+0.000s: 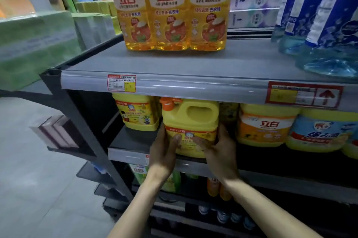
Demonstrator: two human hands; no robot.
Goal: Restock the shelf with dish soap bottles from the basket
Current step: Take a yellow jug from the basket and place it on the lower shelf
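A yellow dish soap jug (190,119) with an orange pump cap and a moulded handle stands at the front edge of the middle shelf (127,152). My left hand (164,150) holds its left side, thumb across the label. My right hand (219,148) holds its right side, fingers curled around the lower front. A matching yellow jug (137,112) stands behind and to the left. The basket is out of view.
Three tall yellow soap bottles (170,9) stand on the upper shelf (174,63), with large blue bottles (319,15) to the right. More yellow jugs (267,123) fill the middle shelf's right side. Lower shelves hold green and orange bottles (213,187). Grey floor lies to the left.
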